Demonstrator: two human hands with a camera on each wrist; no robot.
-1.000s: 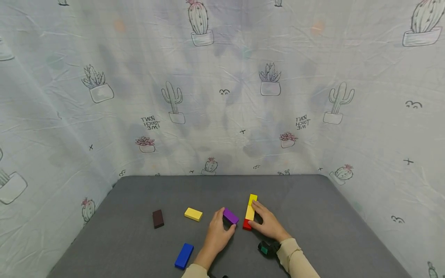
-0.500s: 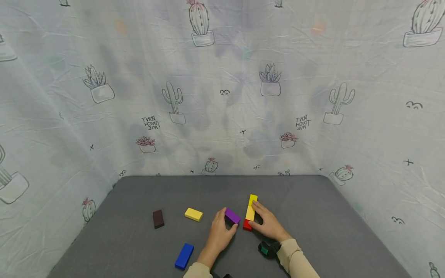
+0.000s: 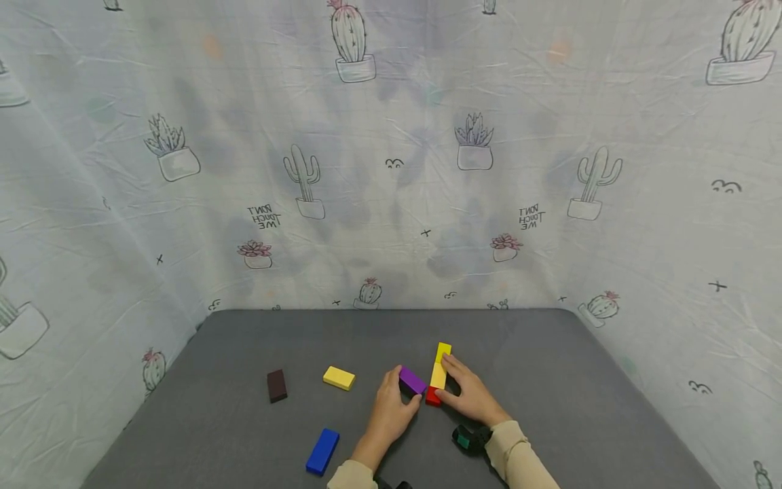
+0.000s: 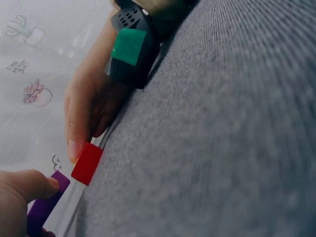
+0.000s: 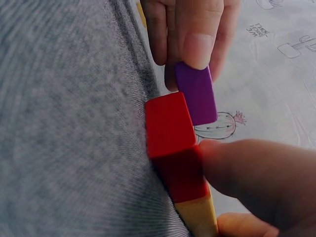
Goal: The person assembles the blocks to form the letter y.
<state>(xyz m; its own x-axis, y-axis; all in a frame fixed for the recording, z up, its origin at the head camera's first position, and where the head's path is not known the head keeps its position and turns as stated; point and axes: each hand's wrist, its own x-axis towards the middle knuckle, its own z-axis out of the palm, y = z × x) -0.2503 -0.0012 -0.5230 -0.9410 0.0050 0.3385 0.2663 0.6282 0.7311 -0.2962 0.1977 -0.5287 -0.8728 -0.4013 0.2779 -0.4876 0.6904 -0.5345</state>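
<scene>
My left hand (image 3: 389, 407) pinches a purple block (image 3: 413, 380) between thumb and fingers, its right end close to a red block (image 3: 432, 396). Seen from the right wrist, the purple block (image 5: 197, 96) is raised off the table just beyond the red block (image 5: 170, 123); a small gap parts them in the left wrist view. Beyond the red block, two yellow blocks (image 3: 438, 375) continue the line away from me. My right hand (image 3: 472, 395) lies along the right side of this row, thumb touching the red block and fingertips at the yellow, partly covering it.
To the left on the grey table (image 3: 519, 339) lie a loose yellow block (image 3: 339, 378), a dark brown block (image 3: 277, 386) and a blue block (image 3: 322, 451). A black wrist device (image 3: 467, 440) with a green patch sits at my right wrist. A cactus-print sheet (image 3: 391, 136) hangs behind.
My left hand has moved slightly right with the purple block, bringing it nearer to the red block. The right hand and the row of blocks have stayed in place.
</scene>
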